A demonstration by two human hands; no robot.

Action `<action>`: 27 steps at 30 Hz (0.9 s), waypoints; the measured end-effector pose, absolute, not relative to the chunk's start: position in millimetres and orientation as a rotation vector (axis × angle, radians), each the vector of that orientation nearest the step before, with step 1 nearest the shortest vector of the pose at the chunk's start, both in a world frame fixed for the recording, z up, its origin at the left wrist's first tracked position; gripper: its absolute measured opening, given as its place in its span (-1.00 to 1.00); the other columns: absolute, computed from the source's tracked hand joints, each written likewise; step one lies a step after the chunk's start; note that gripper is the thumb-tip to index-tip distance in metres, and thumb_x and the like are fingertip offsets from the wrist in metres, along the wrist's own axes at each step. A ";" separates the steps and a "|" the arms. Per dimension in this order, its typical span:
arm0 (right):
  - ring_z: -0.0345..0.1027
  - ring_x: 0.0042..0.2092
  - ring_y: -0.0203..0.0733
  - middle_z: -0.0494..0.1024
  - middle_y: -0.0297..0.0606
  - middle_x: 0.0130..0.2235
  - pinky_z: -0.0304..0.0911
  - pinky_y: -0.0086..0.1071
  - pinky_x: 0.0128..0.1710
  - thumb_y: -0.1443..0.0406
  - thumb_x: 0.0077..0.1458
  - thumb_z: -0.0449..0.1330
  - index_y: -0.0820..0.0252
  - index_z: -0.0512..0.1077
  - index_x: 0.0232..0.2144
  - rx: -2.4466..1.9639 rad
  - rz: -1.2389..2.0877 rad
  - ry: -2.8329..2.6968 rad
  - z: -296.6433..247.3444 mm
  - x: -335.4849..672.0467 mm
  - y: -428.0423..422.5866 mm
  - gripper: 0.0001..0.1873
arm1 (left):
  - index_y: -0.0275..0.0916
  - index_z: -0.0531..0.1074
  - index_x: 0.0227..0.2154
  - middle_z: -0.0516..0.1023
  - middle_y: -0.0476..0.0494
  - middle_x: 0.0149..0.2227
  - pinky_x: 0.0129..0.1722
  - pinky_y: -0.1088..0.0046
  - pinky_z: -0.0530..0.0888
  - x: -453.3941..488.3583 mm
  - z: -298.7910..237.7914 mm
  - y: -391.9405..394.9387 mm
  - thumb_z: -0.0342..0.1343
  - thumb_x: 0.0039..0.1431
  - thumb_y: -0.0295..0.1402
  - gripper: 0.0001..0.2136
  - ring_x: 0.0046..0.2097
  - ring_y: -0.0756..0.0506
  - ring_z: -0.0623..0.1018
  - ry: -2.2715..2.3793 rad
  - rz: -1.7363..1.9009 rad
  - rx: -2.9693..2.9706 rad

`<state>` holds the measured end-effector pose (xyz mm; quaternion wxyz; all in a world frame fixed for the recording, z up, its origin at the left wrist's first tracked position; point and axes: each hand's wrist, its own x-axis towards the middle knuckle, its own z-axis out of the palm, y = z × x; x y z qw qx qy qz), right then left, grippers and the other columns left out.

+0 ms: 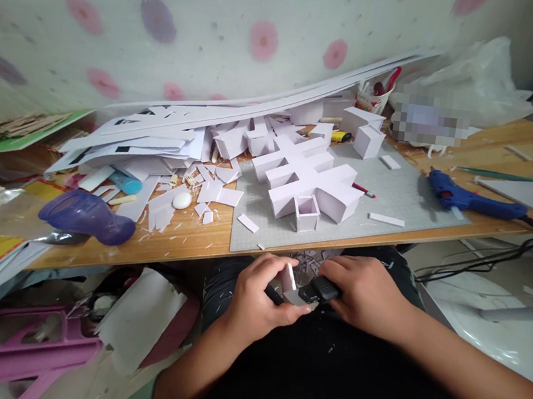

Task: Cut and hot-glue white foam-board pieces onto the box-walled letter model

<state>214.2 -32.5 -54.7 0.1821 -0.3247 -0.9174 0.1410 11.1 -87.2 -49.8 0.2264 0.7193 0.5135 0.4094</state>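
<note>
My left hand (259,292) grips a small white foam board piece (289,279) between thumb and fingers, just in front of the table edge and above my lap. Beside it, my right hand (362,292) is closed around a black utility knife (326,290). The knife's front end meets the foam board piece; its blade is hard to make out. Beyond my hands, a white branching foam board model (303,172) stands on the grey cutting mat (252,240). A small open box shape (306,214) sits at the model's near end.
A blue glue gun (475,198) lies at the right, its cable hanging off the table. White sheets (147,139) and scraps (163,209) crowd the left, near a purple container (87,215). A paper cup (373,99) holds tools at the back. Below are a pink plastic object (19,350) and a white stool (498,325).
</note>
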 end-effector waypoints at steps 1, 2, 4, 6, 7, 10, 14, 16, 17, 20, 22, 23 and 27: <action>0.24 -0.50 -0.26 0.46 -0.25 -0.48 -0.08 -0.37 -0.49 0.38 -0.04 0.06 0.21 0.36 -0.49 -0.916 0.343 -2.597 -55.2 213.8 -32.7 -0.92 | -0.24 0.46 -0.16 0.51 -0.14 -0.33 -0.27 0.35 0.46 11.5 -49.2 -87.3 0.30 -0.13 -0.16 -0.56 -0.30 -0.12 0.49 1.426 1.116 1.978; 0.23 -0.51 -0.26 0.45 -0.25 -0.49 -0.09 -0.37 -0.49 0.38 -0.05 0.06 0.21 0.36 -0.49 -0.916 0.302 -2.600 -56.1 213.3 -32.9 -0.92 | -0.25 0.48 -0.17 0.51 -0.14 -0.33 -0.29 0.37 0.46 11.7 -48.7 -87.5 0.30 -0.12 -0.13 -0.56 -0.31 -0.12 0.49 1.437 1.106 1.965; 0.24 -0.51 -0.26 0.46 -0.26 -0.49 -0.09 -0.36 -0.49 0.39 -0.06 0.07 0.21 0.36 -0.49 -0.931 0.247 -2.595 -58.6 212.7 -32.8 -0.92 | -0.26 0.50 -0.19 0.51 -0.15 -0.34 -0.33 0.38 0.45 11.6 -48.0 -87.9 0.29 -0.12 -0.08 -0.55 -0.34 -0.11 0.48 1.449 1.095 1.943; 0.25 -0.51 -0.26 0.46 -0.26 -0.50 -0.09 -0.36 -0.48 0.39 -0.06 0.07 0.22 0.36 -0.49 -0.953 0.211 -2.584 -61.4 212.4 -32.2 -0.93 | -0.29 0.51 -0.22 0.50 -0.15 -0.38 -0.34 0.39 0.44 11.5 -47.5 -88.3 0.27 -0.11 -0.03 -0.53 -0.36 -0.10 0.48 1.435 1.092 1.939; 0.25 -0.50 -0.25 0.46 -0.25 -0.50 -0.09 -0.36 -0.48 0.39 -0.06 0.08 0.22 0.36 -0.50 -0.961 0.203 -2.577 -62.7 212.3 -31.7 -0.94 | -0.30 0.51 -0.23 0.50 -0.15 -0.39 -0.35 0.40 0.44 11.6 -47.3 -88.5 0.26 -0.10 -0.01 -0.52 -0.36 -0.10 0.48 1.425 1.091 1.942; 0.27 -0.51 -0.26 0.46 -0.26 -0.51 -0.08 -0.37 -0.48 0.41 -0.09 0.07 0.22 0.35 -0.51 -0.978 0.216 -2.563 -65.8 211.9 -30.3 -0.94 | -0.33 0.52 -0.25 0.49 -0.15 -0.41 -0.36 0.41 0.43 12.7 -47.2 -89.1 0.24 -0.08 0.01 -0.52 -0.37 -0.09 0.48 1.395 1.087 1.947; 0.27 -0.51 -0.26 0.46 -0.27 -0.51 -0.07 -0.38 -0.49 0.41 -0.10 0.07 0.21 0.34 -0.51 -0.986 0.257 -2.560 -67.3 211.3 -31.1 -0.94 | -0.32 0.52 -0.26 0.51 -0.16 -0.40 -0.37 0.42 0.42 13.9 -48.0 -89.9 0.24 -0.08 0.00 -0.53 -0.37 -0.09 0.49 1.381 1.084 1.938; 0.26 -0.52 -0.27 0.45 -0.28 -0.52 -0.07 -0.39 -0.50 0.38 -0.06 0.08 0.20 0.33 -0.52 -0.954 0.280 -2.570 -67.6 211.1 -32.2 -0.95 | -0.31 0.52 -0.25 0.51 -0.15 -0.41 -0.36 0.41 0.43 13.9 -48.1 -90.0 0.24 -0.09 0.02 -0.52 -0.37 -0.09 0.49 1.387 1.074 1.936; 0.26 -0.53 -0.27 0.45 -0.29 -0.52 -0.06 -0.39 -0.50 0.36 -0.04 0.08 0.19 0.32 -0.52 -0.944 0.293 -2.575 -68.0 211.1 -32.5 -0.94 | -0.30 0.52 -0.25 0.51 -0.14 -0.41 -0.35 0.41 0.43 13.7 -47.9 -90.0 0.24 -0.09 0.03 -0.52 -0.37 -0.09 0.49 1.388 1.068 1.935; 0.28 -0.52 -0.27 0.46 -0.30 -0.52 -0.05 -0.40 -0.50 0.37 -0.05 0.08 0.18 0.31 -0.52 -0.980 0.324 -2.579 -70.2 211.1 -32.0 -0.95 | -0.29 0.52 -0.27 0.52 -0.16 -0.40 -0.34 0.41 0.43 13.3 -47.9 -89.6 0.23 -0.09 0.05 -0.51 -0.36 -0.11 0.49 1.366 1.062 1.927; 0.30 -0.50 -0.27 0.47 -0.30 -0.51 -0.04 -0.41 -0.49 0.40 -0.07 0.08 0.18 0.32 -0.51 -1.029 0.346 -2.579 -72.9 211.2 -31.3 -0.95 | -0.30 0.52 -0.27 0.52 -0.17 -0.39 -0.35 0.41 0.42 12.9 -49.3 -89.5 0.22 -0.08 0.05 -0.52 -0.35 -0.11 0.49 1.348 1.054 1.916; 0.32 -0.49 -0.26 0.48 -0.30 -0.50 -0.04 -0.41 -0.49 0.40 -0.08 0.08 0.18 0.32 -0.50 -1.046 0.355 -2.584 -74.3 211.2 -31.1 -0.95 | -0.30 0.52 -0.27 0.52 -0.16 -0.39 -0.35 0.41 0.41 12.7 -50.6 -89.6 0.22 -0.07 0.04 -0.52 -0.36 -0.10 0.49 1.342 1.045 1.907; 0.38 -0.45 -0.23 0.51 -0.27 -0.46 -0.01 -0.40 -0.47 0.42 -0.10 0.08 0.19 0.34 -0.48 -1.087 0.355 -2.624 -79.1 211.1 -31.3 -0.92 | -0.31 0.53 -0.26 0.48 -0.13 -0.43 -0.41 0.44 0.39 11.7 -57.3 -91.3 0.21 -0.06 0.04 -0.52 -0.40 -0.08 0.46 1.334 0.988 1.839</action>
